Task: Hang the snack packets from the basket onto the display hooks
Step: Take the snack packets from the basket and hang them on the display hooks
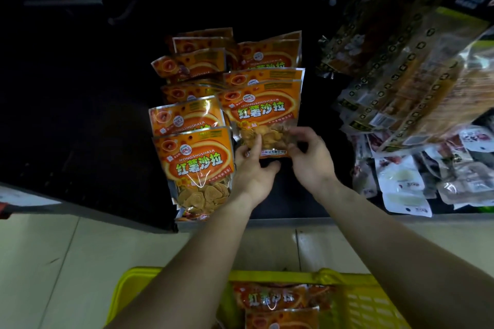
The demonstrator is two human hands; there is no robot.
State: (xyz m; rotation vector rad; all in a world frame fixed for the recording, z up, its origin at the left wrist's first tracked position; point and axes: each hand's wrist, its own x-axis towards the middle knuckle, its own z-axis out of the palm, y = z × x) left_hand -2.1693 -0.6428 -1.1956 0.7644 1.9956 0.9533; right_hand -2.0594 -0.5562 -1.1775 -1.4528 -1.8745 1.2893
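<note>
An orange snack packet (263,115) hangs at the front of the right column of hooks. My left hand (252,168) pinches its lower left corner with thumb and fingers. My right hand (311,157) grips its lower right edge. More orange packets hang behind it and in a left column, whose front packet (196,165) hangs lower. The yellow basket (355,302) sits on the floor below my arms with at least two orange packets (278,299) inside. Empty display hooks (120,14) stick out of the dark panel at the upper left.
Rows of clear and gold packets (401,83) hang to the right, with white packets (403,181) below them. The dark display panel (80,115) stands on a pale tiled floor (53,262). A shelf edge (16,197) juts in at the left.
</note>
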